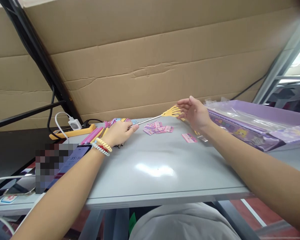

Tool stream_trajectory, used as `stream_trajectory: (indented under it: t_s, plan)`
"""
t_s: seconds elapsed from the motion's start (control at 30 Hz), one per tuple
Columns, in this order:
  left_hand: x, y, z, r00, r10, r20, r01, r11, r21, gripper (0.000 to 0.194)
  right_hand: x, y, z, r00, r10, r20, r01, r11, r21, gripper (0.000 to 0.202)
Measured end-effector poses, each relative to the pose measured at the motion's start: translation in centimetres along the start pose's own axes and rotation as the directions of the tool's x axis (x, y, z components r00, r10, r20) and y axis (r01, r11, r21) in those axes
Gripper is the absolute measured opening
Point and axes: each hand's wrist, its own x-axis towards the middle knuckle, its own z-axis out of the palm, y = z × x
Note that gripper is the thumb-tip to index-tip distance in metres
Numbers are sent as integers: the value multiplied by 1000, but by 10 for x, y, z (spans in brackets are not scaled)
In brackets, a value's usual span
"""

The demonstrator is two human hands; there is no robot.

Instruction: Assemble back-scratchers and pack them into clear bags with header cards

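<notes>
My left hand point(121, 131) is closed around the handle end of a metal rod tipped with a yellow hand-shaped scratcher point(170, 112). The rod points up and to the right. Beside the yellow tip, my right hand point(193, 111) has its fingers apart; whether they touch the tip cannot be told. Small pink and purple cards point(158, 127) lie in a loose group below the rod, and a single pink card point(189, 138) sits further right. Left of and behind my left hand are more scratchers with coloured handles point(92, 135), partly hidden by it.
A purple box point(242, 130) with clear plastic stands on the right of the grey table point(162, 180). At left are a phone point(72, 160), a yellow power strip point(83, 131) with a white charger point(75, 124), and cables. Cardboard point(145, 73) rises behind.
</notes>
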Motion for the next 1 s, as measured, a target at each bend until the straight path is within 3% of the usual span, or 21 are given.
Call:
stream_trajectory:
  t_s: [0.17, 0.23, 0.4, 0.53, 0.63, 0.7, 0.77, 0.87, 0.9, 1.0]
  plan:
    - [-3, 23, 6, 993, 97, 73, -92, 994, -60, 46, -33, 12, 43, 971, 39, 236, -51, 998, 44, 40]
    - [-5, 31, 7, 988, 131, 87, -123, 987, -99, 47, -43, 12, 54, 969, 4, 249, -15, 999, 43, 40]
    - [-8, 46, 7, 993, 96, 69, -91, 994, -67, 47, -44, 18, 52, 973, -1, 230, 13, 999, -49, 42]
    - [-9, 47, 5, 987, 87, 132, -87, 996, -5, 45, -41, 29, 49, 949, 31, 313, 5, 993, -115, 46]
    - [-8, 40, 5, 983, 101, 156, -109, 993, 45, 46, -41, 30, 48, 910, 124, 396, -26, 969, -244, 46]
    - [-6, 34, 8, 978, 129, 163, -139, 989, 52, 42, -39, 26, 44, 863, 166, 477, 42, 918, -395, 43]
    - [-4, 28, 13, 973, 177, 150, -182, 983, 19, 36, -35, 20, 36, 799, 160, 579, 208, 831, -516, 38]
    - [-1, 22, 18, 973, 225, 54, -221, 973, -63, 35, -24, 9, 18, 729, 144, 669, 390, 716, -579, 35]
    - [0, 20, 19, 975, 221, 12, -219, 973, -79, 36, -20, 5, 11, 741, 139, 657, 405, 688, -603, 35]
    - [2, 14, 19, 984, 167, -69, -172, 982, -75, 36, -6, -7, -11, 858, 136, 495, 338, 577, -744, 27]
